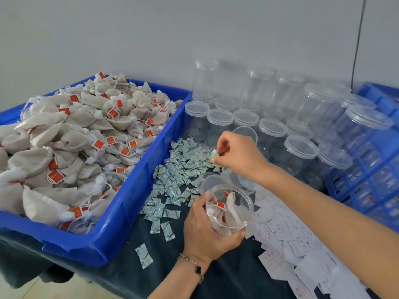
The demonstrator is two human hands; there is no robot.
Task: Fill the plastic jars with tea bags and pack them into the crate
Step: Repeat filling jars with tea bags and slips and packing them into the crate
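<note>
— What have your hands got, seen from the head camera?

— My left hand [203,225] curls round an open clear plastic jar [228,209], tilted, round-walled, with soft white tea bags and their red tags inside. My right hand [236,155], beyond the jar, pinches one small crinkly sachet [213,153] between fingertips.

— And around the jar?

— Left of it, the blue plastic bin [121,214] heaped with cloth-like tea bags [71,143]; the red tags' print is too small to read. Just beyond it, a scatter of green-and-white sachets [179,178] on the dark table cover [226,275]. Behind those, lidded transparent jars [272,128]. Right of it, white paper labels [287,236] with blurred red marks, then the latticed blue crate [375,169].
</note>
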